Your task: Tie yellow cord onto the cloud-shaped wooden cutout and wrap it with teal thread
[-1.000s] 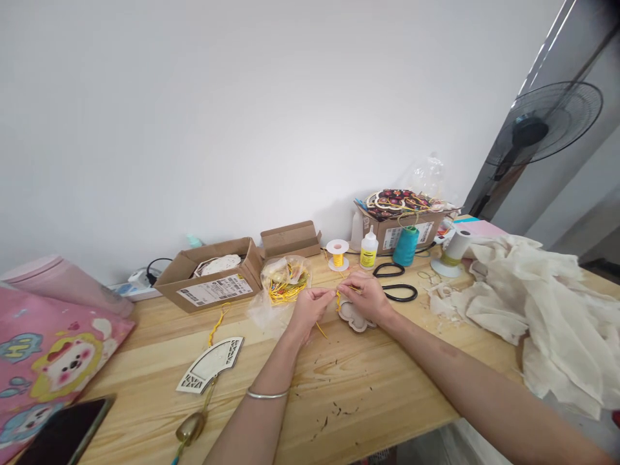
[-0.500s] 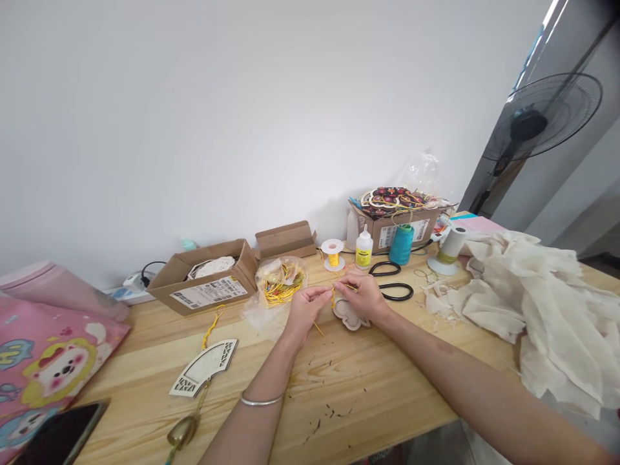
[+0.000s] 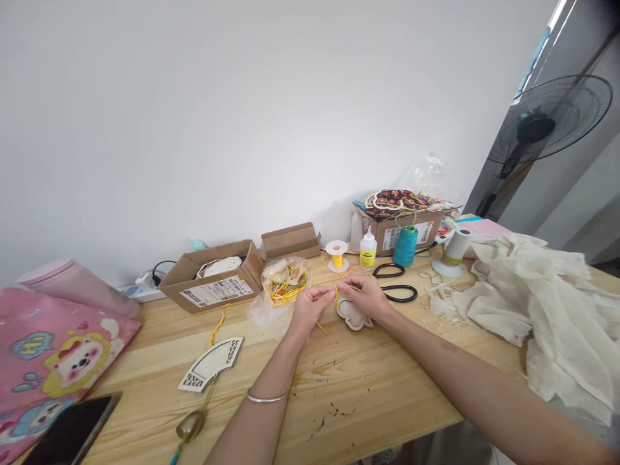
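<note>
My left hand [image 3: 310, 310] and my right hand [image 3: 368, 294] meet above the middle of the wooden table [image 3: 339, 394], both pinched on a thin yellow cord [image 3: 336, 297] stretched between the fingertips. Just under my right hand lies a small flower-shaped wooden piece [image 3: 352, 314]; whether the cord is tied to it is not visible. A silver bangle [image 3: 267, 396] circles my left wrist. A clear bag of yellow cords [image 3: 283, 284] sits just left of my left hand. A small spool of yellow cord [image 3: 337, 255] stands behind the hands.
Behind the hands: open cardboard boxes [image 3: 213, 281], a glue bottle [image 3: 368, 248], a teal thread cone [image 3: 405, 245], black scissors [image 3: 400, 292]. Cream cloth [image 3: 527, 297] piles at right. A fan-shaped wooden cutout [image 3: 212, 364], phone [image 3: 72, 429] and pink patterned fabric [image 3: 53, 355] lie left.
Both hands stay together on the yellow cord with only slight finger movement. The view shifts a little left and back as my head moves.
</note>
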The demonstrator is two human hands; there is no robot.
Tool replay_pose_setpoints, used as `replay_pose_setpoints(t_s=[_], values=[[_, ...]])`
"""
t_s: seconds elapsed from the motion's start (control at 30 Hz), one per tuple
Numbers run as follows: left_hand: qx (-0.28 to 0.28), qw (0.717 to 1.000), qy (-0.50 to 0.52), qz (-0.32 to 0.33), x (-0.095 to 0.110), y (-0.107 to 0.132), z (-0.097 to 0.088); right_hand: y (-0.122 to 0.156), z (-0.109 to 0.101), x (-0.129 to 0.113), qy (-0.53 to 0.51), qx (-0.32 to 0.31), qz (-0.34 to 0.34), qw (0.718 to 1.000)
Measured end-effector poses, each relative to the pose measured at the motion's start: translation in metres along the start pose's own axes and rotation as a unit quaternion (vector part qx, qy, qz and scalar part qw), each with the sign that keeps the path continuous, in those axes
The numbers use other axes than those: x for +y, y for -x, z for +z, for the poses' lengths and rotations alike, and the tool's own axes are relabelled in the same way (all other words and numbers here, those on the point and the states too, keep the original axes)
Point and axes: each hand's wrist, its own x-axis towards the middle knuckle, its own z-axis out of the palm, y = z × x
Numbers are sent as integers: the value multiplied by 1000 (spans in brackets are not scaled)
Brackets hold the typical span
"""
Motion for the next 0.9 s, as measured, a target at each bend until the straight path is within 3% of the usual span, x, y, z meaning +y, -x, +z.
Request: replay_pose_setpoints(t_s=[0.23, 0.37, 0.47, 0.57, 0.73, 0.83, 0.9], values=[[-11, 999, 15, 30, 0, -1, -1, 2, 0, -1, 21, 24, 12, 999], [4, 1000, 14, 4, 2, 0, -2, -1, -2, 1, -68, 18, 57, 996], [8, 999, 30, -12, 1, 0, -3, -6, -7, 1, -155, 59, 90, 982], [4, 999, 31, -8, -2, -2, -5, -8, -13, 0, -153, 96, 64, 982], [-8, 999, 33, -7, -6, -4, -7, -4, -11, 0, -9, -4, -63, 998], [2, 1000, 17, 4, -8, -5, -8, -2, -5, 2, 9, -51, -12, 999], [10, 1000, -2, 21, -9, -7, -8, -2, -3, 0, -46, -63, 47, 996]])
